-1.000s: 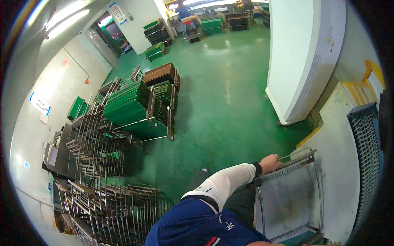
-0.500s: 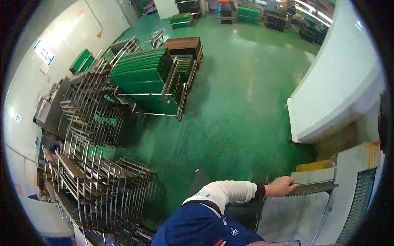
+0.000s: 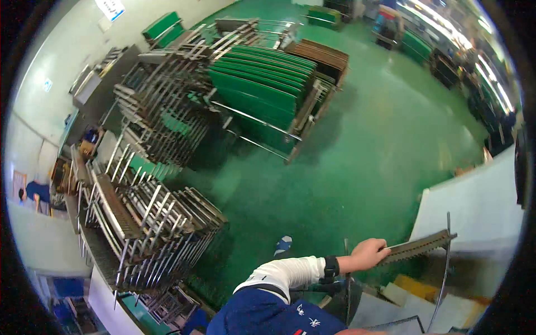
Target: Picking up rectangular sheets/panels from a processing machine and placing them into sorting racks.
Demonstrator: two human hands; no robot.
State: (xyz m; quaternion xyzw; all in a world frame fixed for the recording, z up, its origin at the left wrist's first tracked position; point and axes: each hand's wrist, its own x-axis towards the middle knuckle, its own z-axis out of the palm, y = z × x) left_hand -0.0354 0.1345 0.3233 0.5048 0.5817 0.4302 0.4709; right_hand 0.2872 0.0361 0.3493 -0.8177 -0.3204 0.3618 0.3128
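My left hand [image 3: 365,255], with a dark band at the wrist, reaches out to the right. Its fingers are wrapped round the near end of a brown toothed bar on a metal rack frame [image 3: 420,247]. Thin rods run down from that bar, and a dark lower bar shows near the bottom edge. Of my right hand [image 3: 357,331] only a sliver of skin appears at the lower rim, its fingers hidden. White panels [image 3: 385,310] and a yellow piece [image 3: 416,287] lie below and behind the rack.
Many similar metal racks [image 3: 151,223] stand stacked at the left. Farther off, a stand holds green panels [image 3: 257,84] beside brown ones [image 3: 318,56]. A white slanted surface [image 3: 469,195] rises at the right. My shoe [image 3: 283,244] is on the green floor [image 3: 357,167].
My view has swung left, so the racks and green panels appear farther right. The rack in my left hand has tilted, its far end higher. My shoe has come into view.
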